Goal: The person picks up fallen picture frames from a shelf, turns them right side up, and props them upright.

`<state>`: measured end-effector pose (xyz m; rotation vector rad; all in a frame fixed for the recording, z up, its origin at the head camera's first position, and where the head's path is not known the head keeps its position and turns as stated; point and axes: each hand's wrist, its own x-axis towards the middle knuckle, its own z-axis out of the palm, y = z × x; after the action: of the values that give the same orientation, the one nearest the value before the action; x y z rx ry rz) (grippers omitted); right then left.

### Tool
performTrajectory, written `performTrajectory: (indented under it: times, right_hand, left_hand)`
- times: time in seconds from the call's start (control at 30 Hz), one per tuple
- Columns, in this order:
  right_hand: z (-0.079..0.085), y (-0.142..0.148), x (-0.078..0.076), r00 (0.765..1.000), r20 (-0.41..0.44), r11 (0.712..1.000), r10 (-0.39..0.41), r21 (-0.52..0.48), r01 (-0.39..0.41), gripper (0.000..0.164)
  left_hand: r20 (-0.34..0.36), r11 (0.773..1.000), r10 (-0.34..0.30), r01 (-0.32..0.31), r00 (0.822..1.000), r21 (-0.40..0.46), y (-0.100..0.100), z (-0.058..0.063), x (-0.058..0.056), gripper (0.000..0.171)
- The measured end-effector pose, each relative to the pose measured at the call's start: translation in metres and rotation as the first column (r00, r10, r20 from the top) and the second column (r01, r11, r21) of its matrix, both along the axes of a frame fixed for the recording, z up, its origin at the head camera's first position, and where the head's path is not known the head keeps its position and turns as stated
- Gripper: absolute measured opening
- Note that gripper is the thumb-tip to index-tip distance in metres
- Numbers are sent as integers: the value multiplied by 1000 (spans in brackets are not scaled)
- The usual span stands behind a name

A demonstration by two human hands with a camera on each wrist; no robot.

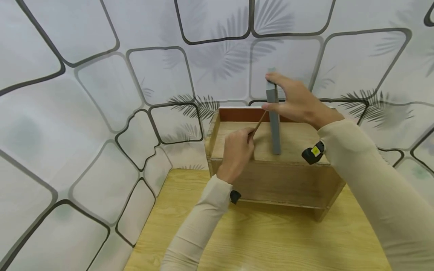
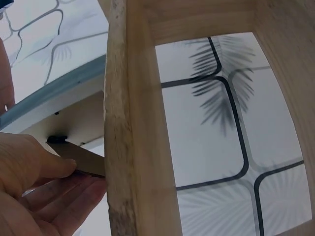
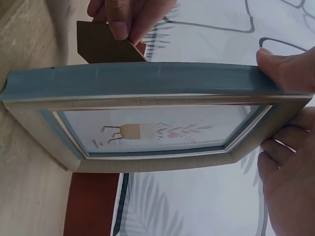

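Head view: picture frame [image 1: 275,130] held upright on wooden shelf [image 1: 298,139], upper end gripped between thumb and fingers of right hand [image 1: 300,99]. Rear flap [image 3: 101,46] is pinched by fingers of left hand [image 1: 237,152].

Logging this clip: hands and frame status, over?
Left hand pinches stand flap. Right hand grips picture frame, held upright over wooden shelf. Nothing visibly in the way.
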<state>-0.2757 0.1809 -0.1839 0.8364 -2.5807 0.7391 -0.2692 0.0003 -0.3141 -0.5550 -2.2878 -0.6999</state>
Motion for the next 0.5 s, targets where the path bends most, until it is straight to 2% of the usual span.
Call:
performTrajectory:
  times: [0.5]
  right_hand:
    - [-3,-28,-15,998,8,998,58,21,-58,78]
  left_hand:
    - [36,999,30,-30,999,12,-16,-4,-7,10]
